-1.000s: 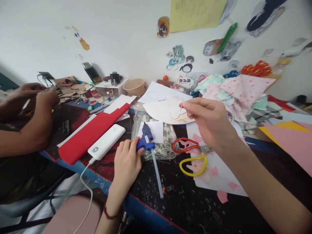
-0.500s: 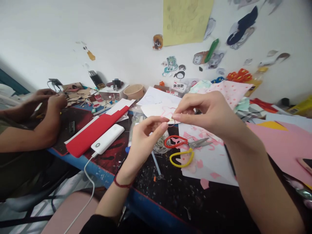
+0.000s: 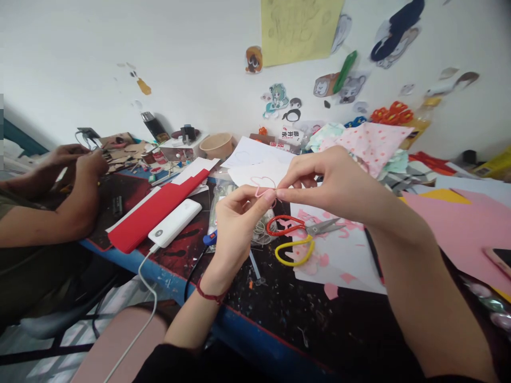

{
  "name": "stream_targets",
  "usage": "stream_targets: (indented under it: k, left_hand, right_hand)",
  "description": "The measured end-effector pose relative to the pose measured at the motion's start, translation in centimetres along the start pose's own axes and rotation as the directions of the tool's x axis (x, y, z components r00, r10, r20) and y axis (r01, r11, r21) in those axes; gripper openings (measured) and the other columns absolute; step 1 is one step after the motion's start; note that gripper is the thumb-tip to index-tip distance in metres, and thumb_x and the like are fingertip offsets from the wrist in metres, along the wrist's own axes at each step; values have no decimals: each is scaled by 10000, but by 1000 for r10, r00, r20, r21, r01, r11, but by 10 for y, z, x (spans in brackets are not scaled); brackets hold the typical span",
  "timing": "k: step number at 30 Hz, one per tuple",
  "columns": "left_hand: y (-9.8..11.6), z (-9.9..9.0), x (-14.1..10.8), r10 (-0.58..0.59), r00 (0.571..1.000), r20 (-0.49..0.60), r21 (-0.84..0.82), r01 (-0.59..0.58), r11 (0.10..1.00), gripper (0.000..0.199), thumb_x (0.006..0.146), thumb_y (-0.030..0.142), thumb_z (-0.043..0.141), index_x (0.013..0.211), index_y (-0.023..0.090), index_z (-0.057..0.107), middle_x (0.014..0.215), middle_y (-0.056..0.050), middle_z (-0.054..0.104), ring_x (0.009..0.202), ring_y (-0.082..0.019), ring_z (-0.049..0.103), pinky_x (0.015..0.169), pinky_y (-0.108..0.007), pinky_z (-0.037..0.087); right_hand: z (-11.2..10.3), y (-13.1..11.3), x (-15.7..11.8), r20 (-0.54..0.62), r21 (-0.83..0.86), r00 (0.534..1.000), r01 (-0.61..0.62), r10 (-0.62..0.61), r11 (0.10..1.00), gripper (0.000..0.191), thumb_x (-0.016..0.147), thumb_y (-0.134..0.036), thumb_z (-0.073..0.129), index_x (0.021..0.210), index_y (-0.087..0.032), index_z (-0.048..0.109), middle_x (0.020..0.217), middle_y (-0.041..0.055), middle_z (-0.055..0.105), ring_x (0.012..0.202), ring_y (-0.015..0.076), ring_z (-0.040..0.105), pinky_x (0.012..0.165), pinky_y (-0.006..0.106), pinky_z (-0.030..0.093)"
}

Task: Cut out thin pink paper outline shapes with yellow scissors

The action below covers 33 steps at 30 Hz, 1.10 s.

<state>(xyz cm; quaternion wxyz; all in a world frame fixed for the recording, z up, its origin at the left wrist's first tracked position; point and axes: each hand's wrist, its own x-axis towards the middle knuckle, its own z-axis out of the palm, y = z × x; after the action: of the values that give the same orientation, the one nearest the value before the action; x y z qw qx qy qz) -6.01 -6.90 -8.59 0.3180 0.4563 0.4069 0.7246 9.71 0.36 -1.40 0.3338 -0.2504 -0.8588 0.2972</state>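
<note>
My left hand [image 3: 237, 223] pinches a thin pink looped strand [image 3: 260, 180] between thumb and forefinger. Whether the strand is string or cut paper I cannot tell. My right hand [image 3: 327, 178] meets it from the other side, its thumb and forefinger closed at the strand's edge, fingertips almost touching the left ones. Below the hands lie scissors [image 3: 307, 231] with one red and one yellow handle, blades apart. They rest partly on a white sheet [image 3: 351, 266] strewn with pink paper scraps [image 3: 331, 290]. A clear bag [image 3: 261, 229] with pale cord sits behind my left hand.
Left of my hands lie a white power bank [image 3: 175, 226] with a cable and folded red paper [image 3: 159, 213]. Pink paper sheets [image 3: 451, 229] cover the right side. A co-worker's hands [image 3: 82, 159] are busy at far left. A paper bowl [image 3: 216, 144] stands at the back.
My fingertips have drawn closer together, and the pink loop now stands out above my left thumb. The view has shifted slightly. The scissors have stayed in place.
</note>
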Motion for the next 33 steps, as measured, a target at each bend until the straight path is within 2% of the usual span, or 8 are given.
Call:
stream_targets:
  k: [6, 10, 12, 16, 18, 24, 29, 33]
  left_hand:
    - [2, 5, 5, 26, 999, -37, 10, -26, 1000, 93, 800, 294, 830, 794, 221, 773, 760, 11, 717, 648, -78, 573, 629, -203, 487]
    - [13, 13, 19, 94, 995, -44, 10, -94, 996, 95, 813, 269, 816, 766, 203, 767, 747, 13, 688, 618, -64, 522, 612, -197, 459]
    - [20, 19, 29, 131, 991, -37, -10, -131, 991, 83, 819, 262, 813, 779, 205, 769, 761, 16, 678, 625, -62, 515, 621, -199, 454]
    - [34, 36, 47, 181, 983, 12, -77, -180, 981, 109, 842, 286, 799, 780, 209, 753, 753, 19, 635, 639, -70, 496, 625, -211, 444]
    - [39, 46, 53, 203, 979, 37, -98, -198, 975, 134, 860, 285, 782, 762, 207, 738, 745, 20, 609, 631, -69, 467, 598, -210, 413]
    - [45, 72, 60, 200, 977, 75, -98, -192, 976, 142, 890, 304, 740, 779, 219, 721, 778, 10, 622, 640, -83, 482, 586, -228, 405]
    - [44, 84, 63, 208, 971, 122, -118, -193, 974, 189, 902, 311, 729, 741, 213, 704, 742, 8, 635, 628, -86, 511, 579, -237, 420]
    - [44, 88, 65, 182, 974, 133, -149, -162, 976, 211, 904, 308, 731, 721, 209, 691, 718, 21, 594, 603, -75, 486, 593, -235, 434]
  right_hand:
    - [-6, 0, -1, 9, -30, 1000, -27, 28, 999, 128, 806, -312, 750, 710, -237, 790, 721, 14, 718, 671, 144, 550, 598, 323, 382]
    - [-23, 6, -3, -131, -72, 988, -93, 83, 993, 178, 803, -399, 767, 801, -226, 808, 654, 12, 631, 629, 140, 493, 573, 328, 340]
    - [-32, 13, -3, -156, -43, 979, -140, 132, 989, 250, 795, -457, 770, 877, -224, 812, 651, 7, 604, 618, 137, 480, 563, 323, 335]
    - [-42, 25, 2, 13, 86, 975, -223, 223, 971, 415, 720, -495, 826, 1034, -227, 786, 744, 8, 651, 655, 144, 549, 586, 303, 415]
    - [-40, 30, 5, 63, 194, 976, -218, 209, 956, 434, 723, -478, 831, 1075, -229, 777, 756, 4, 654, 674, 144, 572, 595, 290, 436]
    - [-31, 37, 8, -7, 506, 983, -155, 184, 848, 302, 733, -384, 852, 972, -207, 797, 898, 39, 754, 838, 167, 668, 776, 312, 532]
    - [-33, 43, 10, -132, 556, 976, -70, 172, 828, 221, 750, -370, 847, 907, -220, 810, 909, 29, 771, 803, 135, 660, 798, 297, 539]
    - [-34, 42, 11, -146, 565, 974, -62, 173, 823, 225, 759, -373, 844, 922, -220, 813, 846, 15, 755, 763, 120, 638, 752, 279, 536]
